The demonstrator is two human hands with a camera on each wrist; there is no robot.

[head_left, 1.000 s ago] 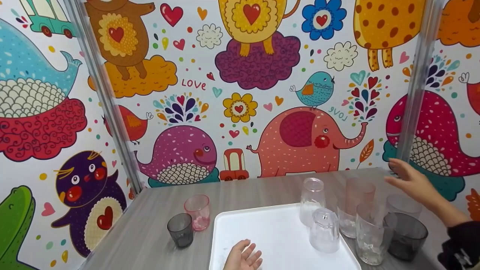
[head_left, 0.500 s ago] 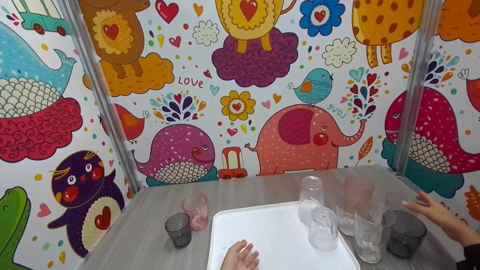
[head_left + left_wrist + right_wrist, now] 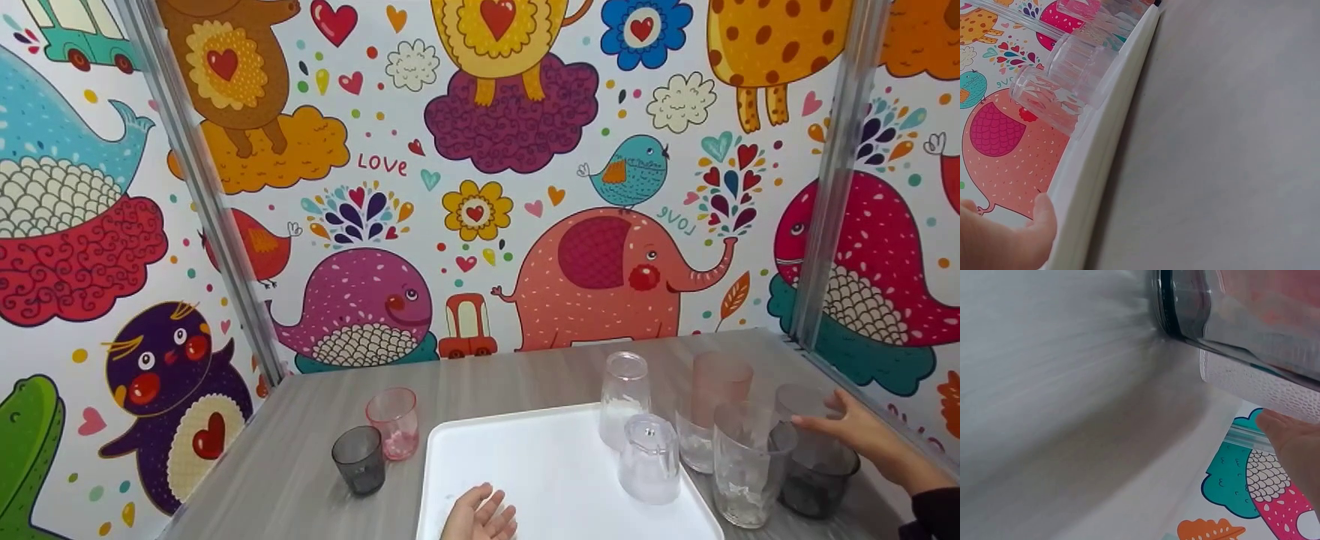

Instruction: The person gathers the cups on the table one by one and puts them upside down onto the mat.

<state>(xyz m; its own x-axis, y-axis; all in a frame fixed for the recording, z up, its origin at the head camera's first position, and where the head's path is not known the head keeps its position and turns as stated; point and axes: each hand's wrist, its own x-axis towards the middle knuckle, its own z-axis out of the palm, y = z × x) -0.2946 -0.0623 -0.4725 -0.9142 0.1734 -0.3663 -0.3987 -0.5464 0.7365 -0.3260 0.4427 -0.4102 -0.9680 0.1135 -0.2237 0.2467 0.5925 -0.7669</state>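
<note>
My right hand (image 3: 862,439) reaches in from the right with its thumb and fingers spread, at the rim of a faint clear glass (image 3: 804,396) behind a dark grey glass (image 3: 821,491). In the right wrist view, fingertips (image 3: 1268,421) lie close by the textured clear glass (image 3: 1241,382), with the dark glass (image 3: 1188,306) nearer the camera. My left hand (image 3: 480,517) is over the near part of a white tray (image 3: 469,450), fingers relaxed and holding nothing. Two clear glasses stand upside down on the tray, a short one (image 3: 649,472) and a taller one (image 3: 624,401).
Right of the tray stand a tall clear glass (image 3: 746,480), a pinkish tall glass (image 3: 721,382) and another clear glass (image 3: 694,442). On the left are a small grey glass (image 3: 358,465) and a pink glass (image 3: 393,420). A patterned wall (image 3: 480,165) closes the grey table's back.
My right hand has come down from above the back right to the level of the glass rims, lastly shifting slightly left. The left hand stays over the tray.
</note>
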